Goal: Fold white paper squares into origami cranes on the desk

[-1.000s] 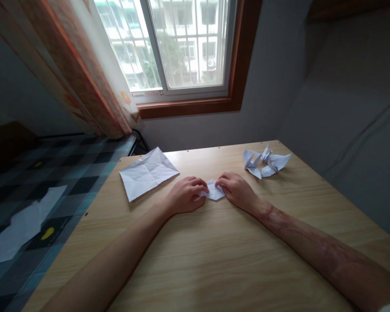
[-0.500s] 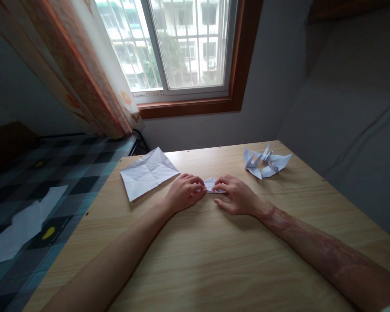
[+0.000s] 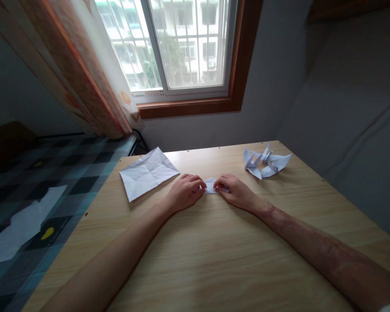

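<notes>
A small piece of folded white paper (image 3: 210,185) lies on the wooden table between my hands. My left hand (image 3: 187,190) pinches its left end, fingers curled and thumb against the near edge. At the right end, my right hand (image 3: 233,190) grips the paper with thumb and fingers closed together. Both ends of the paper are partly hidden under my fingers. Left of my hands rests a creased sheet of white paper (image 3: 146,175), opened out. Several folded paper cranes (image 3: 274,164) stand grouped at the back right.
The light wooden table (image 3: 195,255) ends at a wall beneath a barred window (image 3: 191,47). To the left is a bed with a checked cover (image 3: 94,158), where white paper pieces (image 3: 29,221) lie. An orange curtain (image 3: 84,73) hangs beside the window.
My right thumb has moved up to the paper and closed against the fingers; before, it was stretched apart on the table. My left hand has barely moved.
</notes>
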Tool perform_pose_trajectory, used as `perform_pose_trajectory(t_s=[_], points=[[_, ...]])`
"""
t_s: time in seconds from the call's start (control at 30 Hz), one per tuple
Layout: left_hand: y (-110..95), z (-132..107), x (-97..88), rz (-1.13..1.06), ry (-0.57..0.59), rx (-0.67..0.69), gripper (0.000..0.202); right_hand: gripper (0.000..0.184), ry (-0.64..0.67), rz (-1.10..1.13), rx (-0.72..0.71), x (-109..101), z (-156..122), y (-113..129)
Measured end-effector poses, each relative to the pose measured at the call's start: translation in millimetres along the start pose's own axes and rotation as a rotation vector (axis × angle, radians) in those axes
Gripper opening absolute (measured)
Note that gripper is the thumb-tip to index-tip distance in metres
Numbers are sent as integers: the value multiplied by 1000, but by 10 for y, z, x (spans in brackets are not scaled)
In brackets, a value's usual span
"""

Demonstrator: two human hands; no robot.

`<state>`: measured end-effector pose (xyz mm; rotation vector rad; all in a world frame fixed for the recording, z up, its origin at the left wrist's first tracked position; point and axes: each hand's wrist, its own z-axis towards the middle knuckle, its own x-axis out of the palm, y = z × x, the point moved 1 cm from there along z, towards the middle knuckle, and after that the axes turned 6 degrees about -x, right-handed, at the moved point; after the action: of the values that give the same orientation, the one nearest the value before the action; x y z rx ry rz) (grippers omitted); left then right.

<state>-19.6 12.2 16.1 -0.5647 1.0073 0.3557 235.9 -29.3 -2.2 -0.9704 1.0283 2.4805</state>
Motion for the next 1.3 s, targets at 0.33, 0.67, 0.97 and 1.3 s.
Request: perform_pose_trajectory(t_s=[0.33, 0.67, 0.97, 1.3], points=[[-76, -8, -41, -6, 59, 120, 25, 13, -22, -68, -48, -18, 0, -19], [-147, -10, -75, 98, 63, 120, 25, 17, -23, -85, -16, -11, -3, -30], [-152, -6, -21, 182, -10, 21, 28, 18, -43, -131, 13, -35, -15, 30], [-84, -10, 46, 89, -72, -68, 24, 19, 1, -41, -97, -57, -15, 123]])
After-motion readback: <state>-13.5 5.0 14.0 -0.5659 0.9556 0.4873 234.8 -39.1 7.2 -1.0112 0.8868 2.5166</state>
